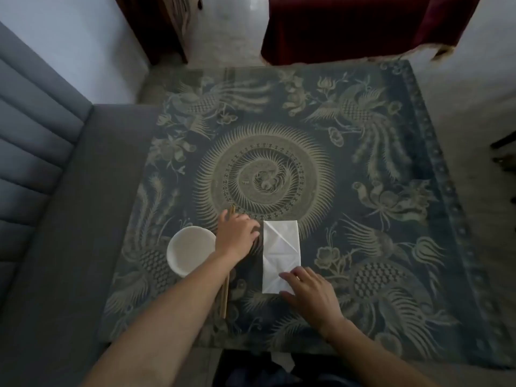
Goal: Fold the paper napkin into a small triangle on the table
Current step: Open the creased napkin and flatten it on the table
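A white paper napkin (280,251) lies flat on the patterned table (377,219) as a tall rectangle with diagonal creases across it. My right hand (311,296) rests on its near right corner, fingertips pressing the paper down. My left hand (237,236) lies just left of the napkin's upper left edge, fingers curled, their tips at or near the paper's border. Whether those fingers pinch the edge is not visible. Neither hand lifts the napkin off the table.
A white bowl (191,250) stands left of my left wrist. Wooden chopsticks (224,294) lie under my left forearm, pointing away from me. A grey sofa (42,191) runs along the left side. A dark red cloth (349,26) hangs beyond the far edge.
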Demonstrator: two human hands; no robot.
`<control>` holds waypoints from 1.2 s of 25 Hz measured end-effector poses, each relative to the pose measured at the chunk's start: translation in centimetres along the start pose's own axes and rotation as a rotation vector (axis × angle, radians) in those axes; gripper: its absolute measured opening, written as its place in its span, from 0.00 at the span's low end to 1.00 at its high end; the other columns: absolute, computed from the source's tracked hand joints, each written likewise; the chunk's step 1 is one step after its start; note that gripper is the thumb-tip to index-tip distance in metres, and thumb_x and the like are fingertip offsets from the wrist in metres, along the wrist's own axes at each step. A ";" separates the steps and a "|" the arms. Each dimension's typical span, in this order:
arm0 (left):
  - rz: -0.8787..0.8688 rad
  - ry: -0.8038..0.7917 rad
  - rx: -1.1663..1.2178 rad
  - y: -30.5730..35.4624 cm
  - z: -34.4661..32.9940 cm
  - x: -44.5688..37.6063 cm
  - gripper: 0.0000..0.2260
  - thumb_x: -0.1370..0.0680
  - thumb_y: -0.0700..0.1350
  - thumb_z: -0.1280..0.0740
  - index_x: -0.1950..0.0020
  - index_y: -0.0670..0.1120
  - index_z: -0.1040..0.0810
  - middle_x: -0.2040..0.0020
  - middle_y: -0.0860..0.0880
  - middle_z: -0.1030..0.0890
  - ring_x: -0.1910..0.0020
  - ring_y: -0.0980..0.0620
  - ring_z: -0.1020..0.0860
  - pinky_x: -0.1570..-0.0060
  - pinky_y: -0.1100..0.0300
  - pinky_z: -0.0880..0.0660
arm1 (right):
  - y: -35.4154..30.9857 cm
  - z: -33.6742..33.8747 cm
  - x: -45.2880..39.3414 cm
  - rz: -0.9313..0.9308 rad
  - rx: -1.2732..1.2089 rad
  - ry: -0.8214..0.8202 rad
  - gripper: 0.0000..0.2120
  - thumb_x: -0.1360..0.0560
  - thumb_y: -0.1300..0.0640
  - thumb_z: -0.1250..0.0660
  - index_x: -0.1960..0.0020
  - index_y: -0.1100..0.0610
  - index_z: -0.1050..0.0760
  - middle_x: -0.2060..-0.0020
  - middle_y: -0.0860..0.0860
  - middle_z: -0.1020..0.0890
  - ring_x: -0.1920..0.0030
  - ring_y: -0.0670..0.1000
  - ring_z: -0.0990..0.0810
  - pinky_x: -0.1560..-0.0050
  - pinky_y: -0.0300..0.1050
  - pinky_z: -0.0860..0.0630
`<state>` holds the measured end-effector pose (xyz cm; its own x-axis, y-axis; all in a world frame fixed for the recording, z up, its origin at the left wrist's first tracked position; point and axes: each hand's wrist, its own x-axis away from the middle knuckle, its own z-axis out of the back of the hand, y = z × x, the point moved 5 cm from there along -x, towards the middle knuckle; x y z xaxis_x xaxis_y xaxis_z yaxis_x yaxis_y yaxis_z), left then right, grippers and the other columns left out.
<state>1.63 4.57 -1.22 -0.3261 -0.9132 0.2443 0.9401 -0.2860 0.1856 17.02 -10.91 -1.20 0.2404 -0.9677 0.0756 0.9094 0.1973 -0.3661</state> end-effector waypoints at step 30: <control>-0.213 -0.548 0.285 4.0 2.7 -7.9 0.03 0.30 0.46 0.24 0.60 0.53 0.16 0.59 0.55 0.16 0.56 0.55 0.19 0.53 0.58 0.22 | 3.7 0.3 1.7 -0.704 -0.811 0.297 0.07 0.34 0.52 0.21 0.63 0.40 0.16 0.63 0.37 0.16 0.68 0.41 0.21 0.64 0.34 0.27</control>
<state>7.70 11.42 0.16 -0.5765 -0.5433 0.6103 0.8107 -0.2873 0.5101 20.91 -11.75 -2.20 -0.4316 -0.8436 0.3195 0.2935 -0.4663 -0.8345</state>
